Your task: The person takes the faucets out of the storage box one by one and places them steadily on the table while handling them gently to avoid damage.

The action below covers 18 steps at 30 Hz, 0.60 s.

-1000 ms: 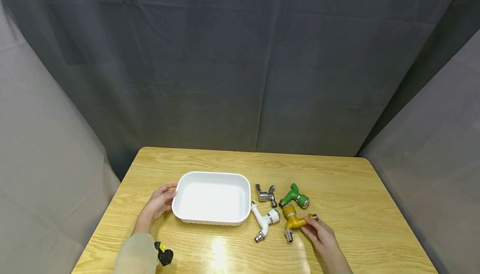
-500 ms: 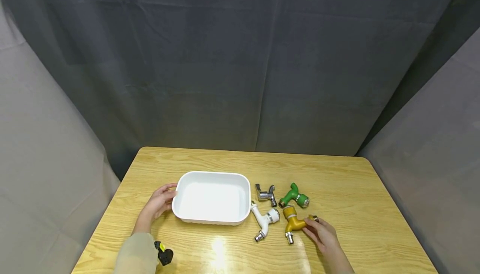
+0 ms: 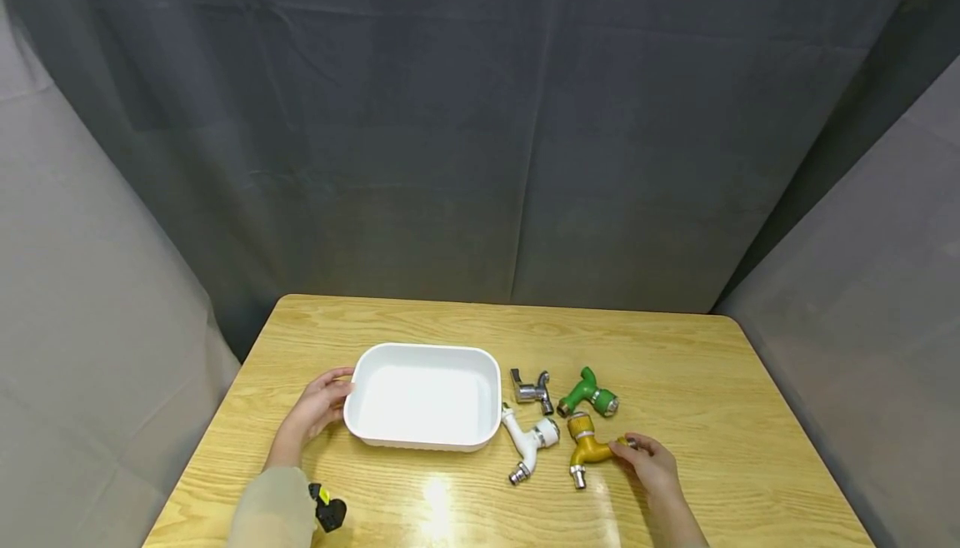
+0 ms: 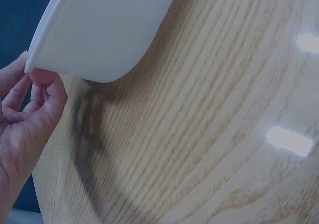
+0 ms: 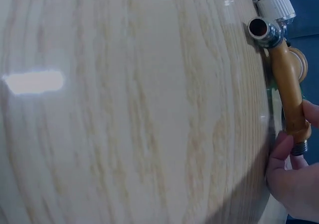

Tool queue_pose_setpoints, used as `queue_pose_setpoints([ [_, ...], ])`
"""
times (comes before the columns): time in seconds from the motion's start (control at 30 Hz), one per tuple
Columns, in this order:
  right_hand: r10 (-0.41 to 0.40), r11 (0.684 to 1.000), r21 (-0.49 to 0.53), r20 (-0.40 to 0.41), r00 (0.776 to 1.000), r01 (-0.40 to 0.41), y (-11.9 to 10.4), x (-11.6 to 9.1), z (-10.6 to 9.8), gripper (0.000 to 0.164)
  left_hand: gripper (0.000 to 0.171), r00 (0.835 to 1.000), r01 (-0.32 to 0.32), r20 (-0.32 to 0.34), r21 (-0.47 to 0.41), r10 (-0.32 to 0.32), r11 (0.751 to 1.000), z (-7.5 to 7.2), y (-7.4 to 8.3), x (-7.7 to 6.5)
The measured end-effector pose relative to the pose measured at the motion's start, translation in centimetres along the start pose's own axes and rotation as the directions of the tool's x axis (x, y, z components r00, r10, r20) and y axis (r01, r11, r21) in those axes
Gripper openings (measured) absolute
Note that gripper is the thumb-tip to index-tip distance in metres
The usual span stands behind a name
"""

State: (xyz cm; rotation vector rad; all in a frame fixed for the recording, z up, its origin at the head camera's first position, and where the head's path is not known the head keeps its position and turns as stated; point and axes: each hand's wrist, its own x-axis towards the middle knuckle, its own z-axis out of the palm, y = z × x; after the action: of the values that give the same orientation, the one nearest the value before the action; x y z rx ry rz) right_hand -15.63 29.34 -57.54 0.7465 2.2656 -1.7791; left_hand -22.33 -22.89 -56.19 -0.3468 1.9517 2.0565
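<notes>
My left hand (image 3: 318, 405) pinches the left rim of a white rectangular tray (image 3: 422, 446); in the left wrist view, thumb and curled fingers meet at the rim of the tray (image 4: 104, 30). On the right, a yellow faucet (image 3: 588, 452) with a metal spout tip is pinched near its threaded end by my right hand (image 3: 652, 469). The right wrist view shows thumb and fingers on either side of the yellow faucet (image 5: 288, 87), its round outlet facing the camera. Left of it, a white faucet (image 3: 527, 442) lies close to the tray's right side.
Behind the yellow faucet lies a green faucet (image 3: 579, 396), with a small chrome faucet (image 3: 534, 391) to its left. A black piece with a yellow mark (image 3: 330, 512) shows beside my left sleeve (image 3: 276, 510). Grey curtains (image 3: 405, 132) surround the wooden table (image 3: 712, 381).
The yellow faucet has shifted and turned slightly, its spout tip a little nearer me. My right hand's fingers have changed position at its threaded end. The left hand and tray stay still.
</notes>
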Motion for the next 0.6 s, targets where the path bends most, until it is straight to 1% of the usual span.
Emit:
queue_pose_setpoints([
  [0.23, -0.024, 0.999, -0.035, 0.009, 1.0, 0.025, 0.21, -0.25, 0.09, 0.064, 0.047, 1.0, 0.004, -0.009, -0.002, -0.004, 1.0, 0.04, -0.16, -0.02],
  [0.6, -0.05, 0.997, -0.057, -0.019, 0.999, 0.049, 0.6, 0.0, 0.23, 0.061, 0.045, 1.0, 0.003, -0.016, -0.004, -0.004, 1.0, 0.11, 0.11, -0.09],
])
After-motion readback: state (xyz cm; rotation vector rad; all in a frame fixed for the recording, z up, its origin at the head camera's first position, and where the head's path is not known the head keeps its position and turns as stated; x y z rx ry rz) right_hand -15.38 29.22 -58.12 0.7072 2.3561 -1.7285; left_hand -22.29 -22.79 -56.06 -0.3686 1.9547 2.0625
